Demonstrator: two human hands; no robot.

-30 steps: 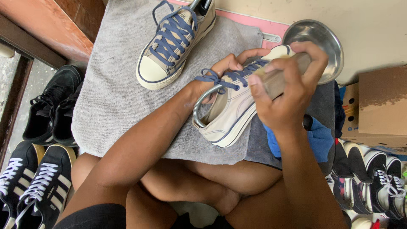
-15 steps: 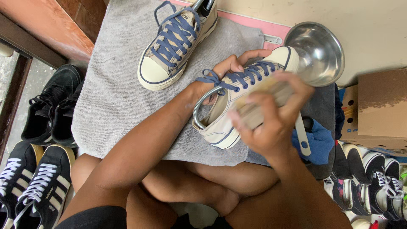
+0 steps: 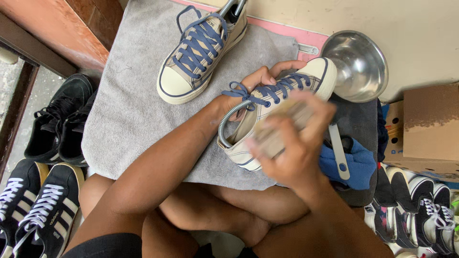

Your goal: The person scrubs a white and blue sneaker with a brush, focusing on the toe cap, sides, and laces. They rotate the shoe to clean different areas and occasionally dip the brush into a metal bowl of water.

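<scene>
Head view, one frame. Left hand (image 3: pixel 260 81): fingers wrapped over the far side and upper of a cream canvas sneaker (image 3: pixel 282 102) with blue laces, closed on it and holding it tilted on its side, toe pointing away from the person. A coiled metal shoe-tree spring (image 3: pixel 228 122) curves out of the shoe's opening just below this hand's wrist. Right hand (image 3: pixel 291 143): motion-blurred, fingers curled shut against the near side panel of the same sneaker; it appears to clasp a pale brush or pad (image 3: pixel 275 136), though the blur makes the object uncertain. Beneath both hands: grey towel (image 3: pixel 129 110), spread flat. Beyond the left hand, on the towel: the matching second sneaker (image 3: pixel 201 52), upright on its sole, blue laces tied, a metal shoe tree standing in its opening. Beyond the right hand, just past the held sneaker's toe: round steel bowl (image 3: pixel 361 64). Just right of the right hand: blue cloth (image 3: pixel 356 165) with a white-handled tool (image 3: pixel 338 153) lying across it. Further right: cardboard box (image 3: pixel 430 124) and a row of dark sneakers (image 3: pixel 420 210). Far left of the left arm, off the towel: black shoes (image 3: pixel 60 124) and black sneakers with white stripes (image 3: pixel 33 205).
</scene>
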